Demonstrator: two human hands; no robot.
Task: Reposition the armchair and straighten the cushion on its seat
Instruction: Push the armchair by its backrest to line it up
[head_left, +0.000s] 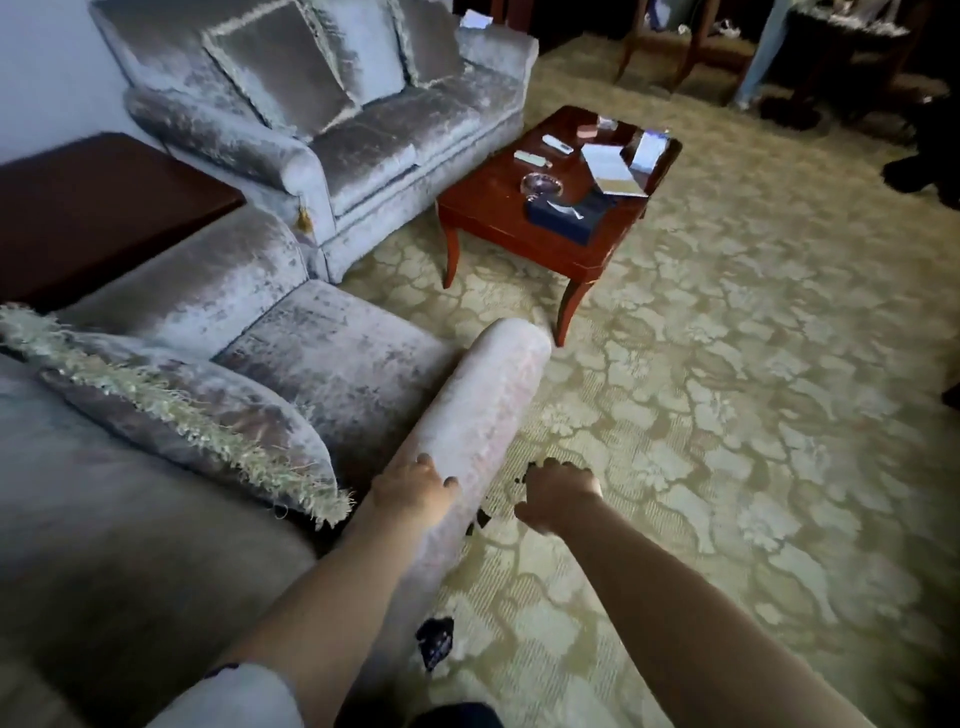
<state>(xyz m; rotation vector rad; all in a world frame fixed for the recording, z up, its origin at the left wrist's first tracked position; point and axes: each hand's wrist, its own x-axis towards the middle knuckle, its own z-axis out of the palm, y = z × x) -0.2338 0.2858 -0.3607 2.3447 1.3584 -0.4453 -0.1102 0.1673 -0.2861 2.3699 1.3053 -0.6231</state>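
The grey velvet armchair (332, 353) fills the lower left, seen from behind its back. A fringed cushion (171, 410) leans tilted against the backrest, above the seat. My left hand (413, 486) rests on top of the near armrest (478, 410), fingers curled over it. Just right of that armrest, my right hand (558, 496) hovers above the carpet with its fingers loosely curled and nothing in it. It does not touch the chair.
A matching sofa (363, 150) with cushions stands at the back left. A red wooden coffee table (519, 218) carrying papers and small items sits close to the armchair's front. A dark side table (88, 208) is at the left. Patterned carpet (727, 389) spreads to the right.
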